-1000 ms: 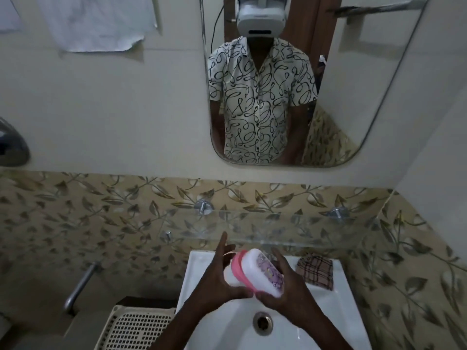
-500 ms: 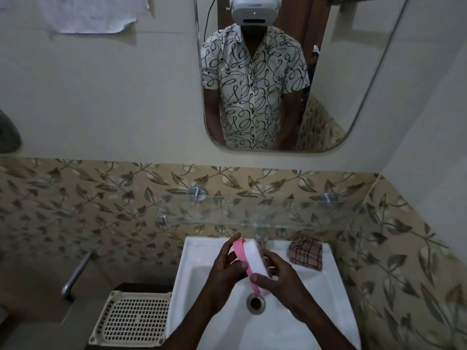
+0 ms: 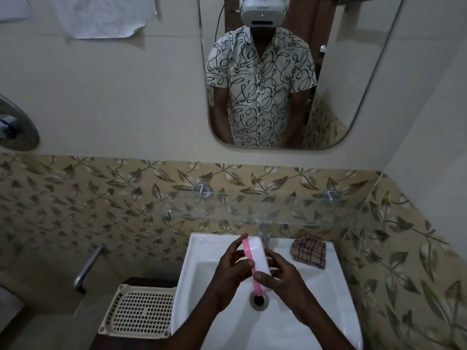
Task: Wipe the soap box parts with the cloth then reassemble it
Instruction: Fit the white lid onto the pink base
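Over the white sink I hold the soap box, a white shell with a pink rim, turned on edge above the drain. My left hand grips its left side, fingers curled against the pink part. My right hand grips the right side, thumb pinching the pink rim near the bottom. The checked cloth lies folded on the sink's back right ledge, apart from both hands.
A tap stands just behind the soap box. A glass shelf runs along the tiled wall above the sink. A cream plastic basket tray sits left of the sink. The drain is below my hands.
The soap box has turned from showing its patterned face to standing on edge, and both hands have shifted lower toward the drain while keeping hold.
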The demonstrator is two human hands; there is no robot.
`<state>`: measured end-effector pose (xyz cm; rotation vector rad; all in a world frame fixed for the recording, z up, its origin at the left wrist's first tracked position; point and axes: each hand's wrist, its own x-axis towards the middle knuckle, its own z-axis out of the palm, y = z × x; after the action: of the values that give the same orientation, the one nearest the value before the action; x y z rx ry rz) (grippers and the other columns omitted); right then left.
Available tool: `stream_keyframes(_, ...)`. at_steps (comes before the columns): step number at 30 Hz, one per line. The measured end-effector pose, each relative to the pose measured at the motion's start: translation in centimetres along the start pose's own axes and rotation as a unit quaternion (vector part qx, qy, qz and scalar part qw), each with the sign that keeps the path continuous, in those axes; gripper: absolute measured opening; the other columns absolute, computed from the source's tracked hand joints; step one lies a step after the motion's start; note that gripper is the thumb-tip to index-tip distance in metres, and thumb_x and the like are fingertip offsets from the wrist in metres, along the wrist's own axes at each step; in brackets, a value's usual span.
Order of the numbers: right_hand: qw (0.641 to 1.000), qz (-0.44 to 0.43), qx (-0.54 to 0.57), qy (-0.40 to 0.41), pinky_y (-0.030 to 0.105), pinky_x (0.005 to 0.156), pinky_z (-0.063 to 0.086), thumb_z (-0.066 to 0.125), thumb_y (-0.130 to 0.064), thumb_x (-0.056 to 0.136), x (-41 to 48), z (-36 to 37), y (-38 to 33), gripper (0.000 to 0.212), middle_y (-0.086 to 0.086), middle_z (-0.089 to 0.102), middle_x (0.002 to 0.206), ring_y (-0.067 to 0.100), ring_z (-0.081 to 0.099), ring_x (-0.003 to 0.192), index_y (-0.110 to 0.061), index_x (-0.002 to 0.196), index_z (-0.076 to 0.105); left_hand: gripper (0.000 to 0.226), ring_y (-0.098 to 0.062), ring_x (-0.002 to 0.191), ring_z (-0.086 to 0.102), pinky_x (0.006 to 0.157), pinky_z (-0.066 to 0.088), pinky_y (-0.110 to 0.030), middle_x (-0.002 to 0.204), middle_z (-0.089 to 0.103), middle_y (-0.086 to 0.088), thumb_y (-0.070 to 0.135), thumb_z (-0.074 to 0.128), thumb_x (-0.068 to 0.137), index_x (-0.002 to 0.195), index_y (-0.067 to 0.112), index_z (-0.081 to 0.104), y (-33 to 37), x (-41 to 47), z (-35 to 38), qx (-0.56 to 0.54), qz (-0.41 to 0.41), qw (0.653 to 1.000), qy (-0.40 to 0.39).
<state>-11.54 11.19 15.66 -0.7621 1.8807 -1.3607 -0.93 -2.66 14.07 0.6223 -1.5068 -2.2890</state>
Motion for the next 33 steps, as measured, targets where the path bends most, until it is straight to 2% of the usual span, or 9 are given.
stream_keyframes(5, 0.995, -0.038, -0.090, -0.030, 0.022, 0.082, 0.057, 0.078, -0.048, 0.072, -0.8, 0.8, -1.0, 0.074, -0.013, 0.065, 0.119, 0.002, 0.064, 0.102, -0.052, 0.134, 0.038, 0.066, -0.033, 0.115, 0.064, 0.091, 0.056, -0.047, 0.129, 0.063, -0.015, 0.022, 0.081, 0.077, 0.134, 0.036, 0.052, -0.2, -0.4, 0.7, -0.028, -0.014, 0.999, 0.022)
stream_keyframes(8, 0.980, -0.063, -0.187, -0.018, 0.027, 0.089, 0.053, 0.071, -0.033, 0.070, -0.9, 0.7, -1.6, 0.089, -0.009, 0.057, 0.130, 0.006, 0.059, 0.108, -0.042, 0.146, 0.026, 0.072, -0.031, 0.113, 0.066, 0.085, 0.057, -0.042, 0.125, 0.067, -0.012, 0.023, 0.085, 0.070, 0.134, 0.033, 0.053, -0.5, -0.6, 0.9, -0.059, -0.032, 0.998, 0.020)
stream_keyframes(12, 0.922, -0.126, -0.365, -0.006, 0.025, 0.115, 0.027, 0.061, -0.021, 0.075, -0.4, -0.3, -2.0, 0.099, 0.004, 0.010, 0.162, 0.020, 0.024, 0.145, -0.021, 0.154, -0.001, 0.065, -0.032, 0.114, 0.066, 0.091, 0.056, -0.049, 0.123, 0.070, -0.010, 0.035, 0.080, 0.071, 0.130, 0.020, 0.058, 1.3, -0.4, 1.5, -0.083, -0.037, 0.996, 0.017)
stream_keyframes(15, 0.872, -0.200, -0.445, 0.029, 0.028, 0.119, 0.007, 0.059, -0.019, 0.083, 0.3, -0.9, -2.5, 0.097, 0.008, -0.025, 0.153, 0.026, -0.008, 0.149, -0.013, 0.149, -0.011, 0.045, -0.036, 0.108, 0.069, 0.085, 0.058, -0.046, 0.116, 0.072, -0.018, 0.019, 0.075, 0.080, 0.122, 0.010, 0.065, 3.8, -0.2, 1.9, -0.026, -0.027, 0.999, 0.033)
stream_keyframes(19, 0.906, -0.212, -0.344, 0.128, 0.026, 0.108, 0.028, 0.080, -0.034, 0.074, 1.0, -2.3, -4.8, 0.109, 0.002, 0.009, 0.154, 0.017, 0.016, 0.140, -0.016, 0.153, 0.008, 0.033, -0.040, 0.105, 0.068, 0.085, 0.055, -0.047, 0.113, 0.071, -0.023, 0.003, 0.065, 0.086, 0.119, 0.005, 0.064, 7.3, 1.8, 3.2, -0.029, 0.025, 0.994, 0.099)
stream_keyframes(22, 0.922, -0.235, -0.207, 0.226, 0.009, 0.081, 0.040, 0.084, -0.020, 0.069, 3.0, -4.0, -6.5, 0.062, 0.002, 0.046, 0.121, 0.018, 0.054, 0.108, -0.009, 0.124, 0.058, 0.028, -0.042, 0.105, 0.067, 0.084, 0.057, -0.048, 0.112, 0.071, -0.025, 0.007, 0.061, 0.091, 0.119, 0.001, 0.063, 9.6, 4.1, 5.0, -0.021, 0.055, 0.993, 0.106)
stream_keyframes(26, 0.936, -0.206, -0.170, 0.228, 0.012, 0.080, 0.040, 0.075, -0.014, 0.078, 6.0, -5.8, -8.3, 0.040, 0.010, 0.056, 0.115, 0.023, 0.058, 0.104, -0.005, 0.116, 0.066, 0.027, -0.036, 0.102, 0.069, 0.086, 0.057, -0.045, 0.109, 0.073, -0.021, 0.015, 0.056, 0.096, 0.117, 0.001, 0.065, 10.2, 7.3, 6.3, 0.082, 0.084, 0.986, 0.115)
stream_keyframes(29, 0.940, -0.199, -0.173, 0.215, 0.008, 0.081, 0.039, 0.063, -0.019, 0.076, 7.4, -5.9, -8.3, 0.043, 0.016, 0.058, 0.115, 0.026, 0.059, 0.102, 0.001, 0.114, 0.066, 0.025, -0.028, 0.093, 0.072, 0.084, 0.058, -0.049, 0.100, 0.076, -0.013, 0.018, 0.063, 0.092, 0.111, 0.006, 0.072, 10.1, 9.5, 5.9, 0.253, 0.139, 0.943, 0.168)
stream_keyframes(33, 0.938, -0.193, -0.184, 0.222, -0.008, 0.081, 0.030, 0.069, 0.011, 0.075, 9.3, -5.7, -7.1, 0.036, 0.021, 0.058, 0.116, 0.028, 0.059, 0.102, 0.004, 0.111, 0.067, 0.024, -0.030, 0.086, 0.073, 0.076, 0.058, -0.040, 0.091, 0.077, -0.018, 0.020, 0.072, 0.084, 0.097, 0.001, 0.077, 10.0, 11.3, 5.1, 0.385, 0.155, 0.885, 0.211)
